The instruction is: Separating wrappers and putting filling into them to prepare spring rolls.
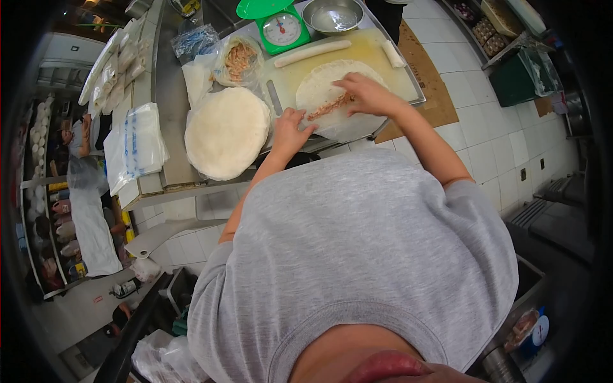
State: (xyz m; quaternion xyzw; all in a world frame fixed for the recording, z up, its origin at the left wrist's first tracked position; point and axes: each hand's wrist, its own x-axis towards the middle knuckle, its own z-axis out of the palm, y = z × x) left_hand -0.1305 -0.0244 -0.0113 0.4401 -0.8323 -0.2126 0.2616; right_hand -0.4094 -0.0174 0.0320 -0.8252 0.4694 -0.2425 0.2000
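A round, pale dough wrapper (pixel 316 86) lies on the cutting board (pixel 286 79) with a strip of orange-brown shredded filling (pixel 329 107) across its near part. My left hand (pixel 291 133) is at the left end of that strip, thumb and fingers apart. Over its right end spreads my right hand (pixel 368 95), fingertips at the wrapper and filling. Whether either hand pinches the wrapper's edge is hard to see. Left of the board sits a stack of round wrappers (pixel 227 131). Behind it, an open plastic bag (pixel 239 60) holds more filling. Two finished-looking rolls (pixel 313 52) (pixel 393 53) lie on the board.
A green dial scale (pixel 282 29) and a steel bowl (pixel 333 15) stand behind the board. Flat plastic bags (pixel 136 143) lie on the left counter. A green bin (pixel 522 79) stands on the tiled floor at right. Another person (pixel 81 136) is at far left.
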